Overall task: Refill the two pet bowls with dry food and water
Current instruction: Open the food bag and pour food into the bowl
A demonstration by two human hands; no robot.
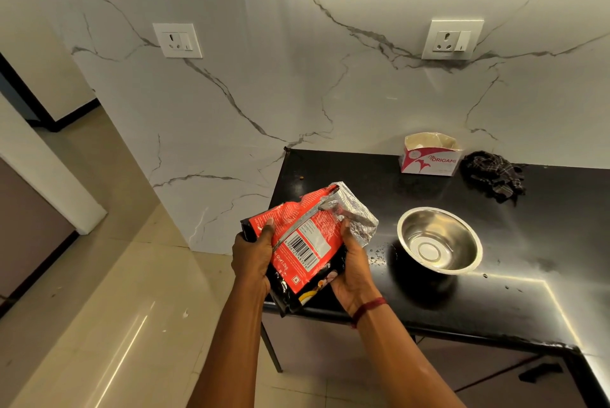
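A food bag (303,242) is held above the near-left corner of the counter (346,176), the left hand (252,259) on its left edge and the right hand (353,267) on its right. The fingers (269,226) of the left hand lie over the bag's upper face. Just right of the right hand's fingertips, 1 bowl (439,241) stands on the counter. Beyond it, well behind the fingers, a tissue box (429,157) sits against the wall (264,61), with a crumpled cloth (493,175) just to its right. 2 wall sockets (178,40) (452,39) are set higher up, 1 left of the hands and 1 right.
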